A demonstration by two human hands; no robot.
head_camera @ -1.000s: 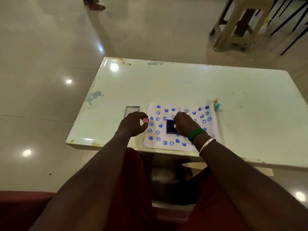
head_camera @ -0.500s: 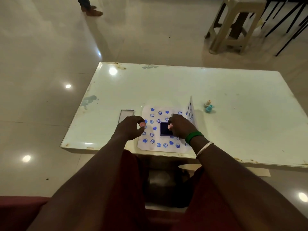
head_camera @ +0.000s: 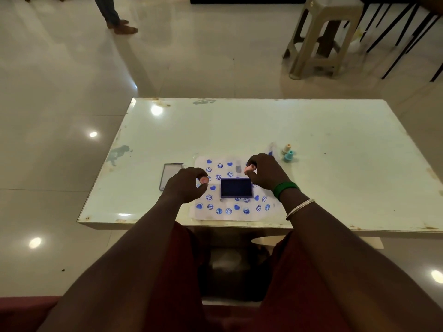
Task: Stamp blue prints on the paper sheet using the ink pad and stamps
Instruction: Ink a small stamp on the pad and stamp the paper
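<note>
A white paper sheet (head_camera: 225,215) covered with several blue heart and smiley prints lies near the table's front edge. The dark blue ink pad (head_camera: 236,187) rests open on its middle. My left hand (head_camera: 185,185) hovers over the sheet's left edge, pinching a small pink stamp (head_camera: 204,179). My right hand (head_camera: 266,172) is above the sheet's upper right part, gripping another pink stamp (head_camera: 249,167) by its sides. The sheet's right edge behind that hand looks lifted and blurred.
The ink pad's lid (head_camera: 170,174) lies left of the sheet. Two spare stamps, orange (head_camera: 286,148) and teal (head_camera: 288,156), stand right of it. The pale table (head_camera: 311,130) has a chipped rim. A plastic stool (head_camera: 323,34) and a person's feet (head_camera: 122,26) are on the floor beyond.
My right hand has lifted from beside the ink pad toward the sheet's upper right, its stamp now showing. The sheet's folded-up right side has dropped lower. My left hand has barely moved.
</note>
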